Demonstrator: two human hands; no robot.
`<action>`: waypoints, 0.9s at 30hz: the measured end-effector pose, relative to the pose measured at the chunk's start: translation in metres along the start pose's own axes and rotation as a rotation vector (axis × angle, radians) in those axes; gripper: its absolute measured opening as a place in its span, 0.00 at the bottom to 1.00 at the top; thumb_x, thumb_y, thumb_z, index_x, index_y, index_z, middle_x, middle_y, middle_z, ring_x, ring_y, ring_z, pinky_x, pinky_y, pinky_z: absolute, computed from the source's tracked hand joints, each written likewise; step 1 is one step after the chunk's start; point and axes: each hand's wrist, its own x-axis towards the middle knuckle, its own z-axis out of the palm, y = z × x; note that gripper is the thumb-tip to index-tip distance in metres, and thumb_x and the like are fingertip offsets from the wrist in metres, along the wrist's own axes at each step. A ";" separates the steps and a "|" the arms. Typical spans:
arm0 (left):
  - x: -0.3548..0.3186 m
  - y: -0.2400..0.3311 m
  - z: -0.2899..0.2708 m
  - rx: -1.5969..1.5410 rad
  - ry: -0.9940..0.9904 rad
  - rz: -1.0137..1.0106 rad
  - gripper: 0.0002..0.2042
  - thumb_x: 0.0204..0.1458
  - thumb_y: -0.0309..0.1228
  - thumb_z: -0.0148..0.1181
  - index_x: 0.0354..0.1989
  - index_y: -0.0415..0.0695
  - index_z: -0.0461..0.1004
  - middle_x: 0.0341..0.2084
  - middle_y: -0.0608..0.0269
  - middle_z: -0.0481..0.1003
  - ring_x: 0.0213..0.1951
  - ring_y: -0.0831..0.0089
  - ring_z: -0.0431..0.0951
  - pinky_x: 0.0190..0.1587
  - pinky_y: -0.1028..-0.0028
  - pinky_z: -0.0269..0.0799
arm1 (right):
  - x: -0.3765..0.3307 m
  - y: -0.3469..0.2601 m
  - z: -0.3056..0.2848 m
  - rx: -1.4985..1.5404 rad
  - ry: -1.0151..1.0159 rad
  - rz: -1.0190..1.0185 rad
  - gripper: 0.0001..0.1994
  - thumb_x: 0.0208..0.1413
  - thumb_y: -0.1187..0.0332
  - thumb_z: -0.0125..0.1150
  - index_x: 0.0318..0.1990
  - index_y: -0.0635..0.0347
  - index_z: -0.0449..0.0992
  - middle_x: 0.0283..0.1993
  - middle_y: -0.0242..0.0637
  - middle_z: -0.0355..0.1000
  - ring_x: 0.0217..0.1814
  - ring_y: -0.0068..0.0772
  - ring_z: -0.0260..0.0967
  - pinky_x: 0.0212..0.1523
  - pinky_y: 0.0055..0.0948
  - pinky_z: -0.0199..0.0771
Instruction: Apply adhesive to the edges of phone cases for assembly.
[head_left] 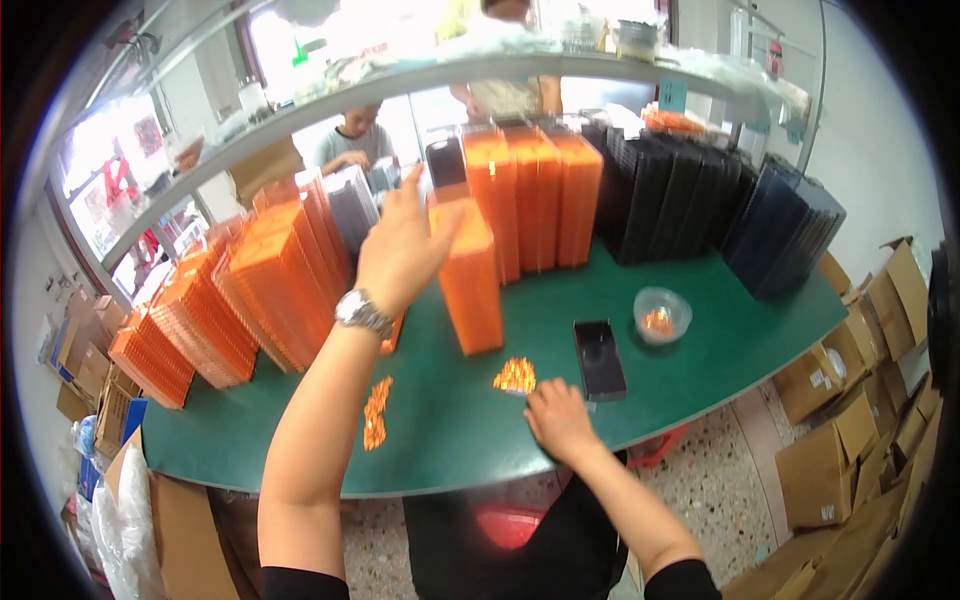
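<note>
Bare green desk open along the near edge, orange tray stacks walling the left and back, black tray stacks blocking far right, clear bowl and black tray mid-right.

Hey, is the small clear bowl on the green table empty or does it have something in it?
Not empty: the clear bowl holds a few small orange pieces at its bottom.
</note>
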 end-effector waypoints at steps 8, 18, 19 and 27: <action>0.089 0.016 0.055 0.548 -0.768 -0.142 0.54 0.50 0.69 0.57 0.81 0.51 0.48 0.64 0.35 0.71 0.62 0.48 0.77 0.61 0.57 0.75 | -0.003 -0.002 0.006 0.143 0.008 0.098 0.09 0.57 0.66 0.65 0.43 0.59 0.79 0.41 0.39 0.70 0.48 0.44 0.67 0.45 0.43 0.65; 0.067 -0.030 -0.032 -0.194 -0.470 -0.120 0.39 0.58 0.44 0.54 0.78 0.45 0.54 0.59 0.39 0.74 0.59 0.53 0.79 0.60 0.60 0.76 | -0.005 -0.009 -0.001 0.177 0.236 0.051 0.08 0.56 0.70 0.64 0.42 0.59 0.76 0.35 0.38 0.71 0.40 0.44 0.69 0.42 0.41 0.65; 0.039 -0.023 -0.055 -0.476 -0.438 -0.244 0.39 0.57 0.39 0.53 0.78 0.43 0.52 0.60 0.41 0.74 0.59 0.56 0.79 0.59 0.62 0.76 | -0.007 -0.007 -0.001 0.176 0.226 0.068 0.08 0.56 0.70 0.64 0.42 0.59 0.76 0.35 0.38 0.71 0.40 0.44 0.69 0.42 0.41 0.65; -0.239 -0.060 -0.052 -1.087 -0.344 -0.638 0.29 0.70 0.29 0.49 0.77 0.35 0.52 0.69 0.45 0.67 0.65 0.62 0.72 0.70 0.65 0.64 | -0.012 -0.009 -0.014 0.163 0.268 0.302 0.09 0.56 0.70 0.67 0.44 0.58 0.80 0.31 0.43 0.75 0.31 0.51 0.74 0.33 0.47 0.74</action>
